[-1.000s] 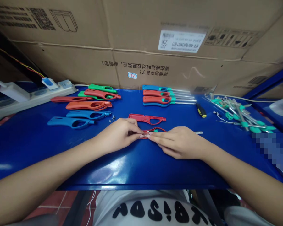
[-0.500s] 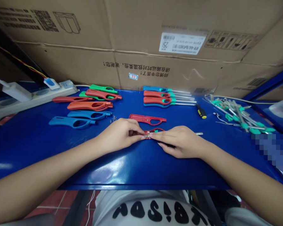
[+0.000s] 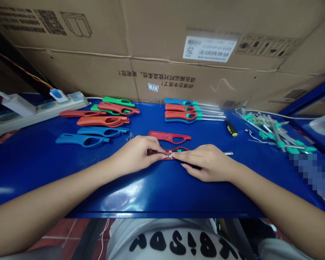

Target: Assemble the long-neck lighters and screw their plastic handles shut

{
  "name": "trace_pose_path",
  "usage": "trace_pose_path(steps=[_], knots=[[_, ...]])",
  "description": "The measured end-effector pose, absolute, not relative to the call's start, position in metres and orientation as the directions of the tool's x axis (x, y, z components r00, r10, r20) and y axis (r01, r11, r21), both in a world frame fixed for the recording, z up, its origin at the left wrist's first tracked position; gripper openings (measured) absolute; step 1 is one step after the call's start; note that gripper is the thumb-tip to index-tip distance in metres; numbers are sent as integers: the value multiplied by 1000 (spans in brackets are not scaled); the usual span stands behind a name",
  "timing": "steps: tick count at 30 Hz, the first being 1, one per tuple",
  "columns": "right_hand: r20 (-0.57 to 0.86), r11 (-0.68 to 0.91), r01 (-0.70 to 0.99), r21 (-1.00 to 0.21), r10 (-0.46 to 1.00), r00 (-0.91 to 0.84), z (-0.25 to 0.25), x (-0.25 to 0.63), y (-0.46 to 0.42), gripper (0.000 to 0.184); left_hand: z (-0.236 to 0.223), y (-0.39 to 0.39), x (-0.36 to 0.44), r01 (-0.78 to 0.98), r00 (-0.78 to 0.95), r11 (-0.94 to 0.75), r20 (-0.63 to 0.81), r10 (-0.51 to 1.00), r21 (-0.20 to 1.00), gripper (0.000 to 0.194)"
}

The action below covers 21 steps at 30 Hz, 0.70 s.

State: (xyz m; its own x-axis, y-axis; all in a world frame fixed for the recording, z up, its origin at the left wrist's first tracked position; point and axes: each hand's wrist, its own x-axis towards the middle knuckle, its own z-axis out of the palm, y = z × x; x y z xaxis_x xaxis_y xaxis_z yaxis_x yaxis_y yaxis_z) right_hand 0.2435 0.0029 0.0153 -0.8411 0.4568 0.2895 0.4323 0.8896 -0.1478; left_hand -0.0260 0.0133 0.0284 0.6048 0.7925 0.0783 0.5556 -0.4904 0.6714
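Between the two hands, low on the blue counter [image 3: 151, 191], sits an open red casing [image 3: 176, 149]; the left hand [image 3: 138, 153] pinches at its inner parts, the right hand [image 3: 206, 162] presses fingertips there, and just beyond them lies a red shell half [image 3: 169, 137].

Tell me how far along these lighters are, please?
Partway, it seems. The lighters with metal tubes fitted, at the back, look done. In hand is an open red casing, with the left hand and right hand at its inner parts; a red half-shell lies open beyond. Seemingly left: the tubeless casings and the pile of metal tubes.
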Motion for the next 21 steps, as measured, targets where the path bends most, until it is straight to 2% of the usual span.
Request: trace_pose_path(steps=[8, 12, 17, 21], knots=[[285, 929, 366, -58, 366, -886, 18, 243, 3, 37, 24, 15, -26, 561, 576, -440, 51, 816, 701, 13], [287, 932, 355, -67, 359, -888, 18, 243, 3, 37, 22, 12, -22, 560, 553, -431, 69, 830, 708, 10], [367, 896, 385, -219, 442, -819, 15, 244, 5, 34, 21, 11, -22, 564, 557, -465, 100, 824, 682, 10], [367, 861, 373, -346, 490, -790, 14, 245, 9, 39, 22, 10, -23, 565, 572, -490, 113, 812, 664, 13]])
